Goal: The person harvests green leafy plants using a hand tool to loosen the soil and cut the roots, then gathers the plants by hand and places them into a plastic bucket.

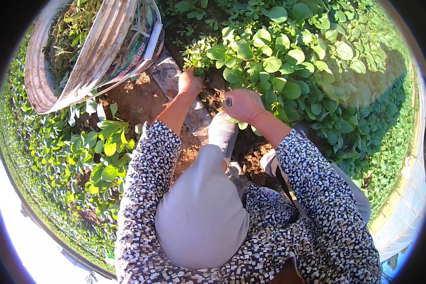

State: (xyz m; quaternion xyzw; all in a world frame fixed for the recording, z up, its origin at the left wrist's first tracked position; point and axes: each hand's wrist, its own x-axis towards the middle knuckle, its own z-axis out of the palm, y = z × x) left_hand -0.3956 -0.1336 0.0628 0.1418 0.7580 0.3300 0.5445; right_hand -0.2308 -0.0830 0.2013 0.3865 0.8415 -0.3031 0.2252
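My left hand (190,83) is closed around a bunch of small-leaved weeds (196,57) at the edge of the leafy bed, its fingers partly hidden by the leaves. To its right my right hand (245,105) makes a fist around a tool handle (229,102), whose rounded dark end pokes out on the thumb side. The working end of that tool is hidden among the plants. Broad round-leaved green plants (288,71) grow just past my right hand. Below both hands my shoe (222,132) rests on brown soil.
At the upper left a large dirty basket of pale bent strips (92,57) holds pulled greenery (75,35). Another row of leafy plants (106,146) grows left of my knee (201,208). Bare soil (137,102) lies between the rows. Translucent sheeting (402,203) edges the right.
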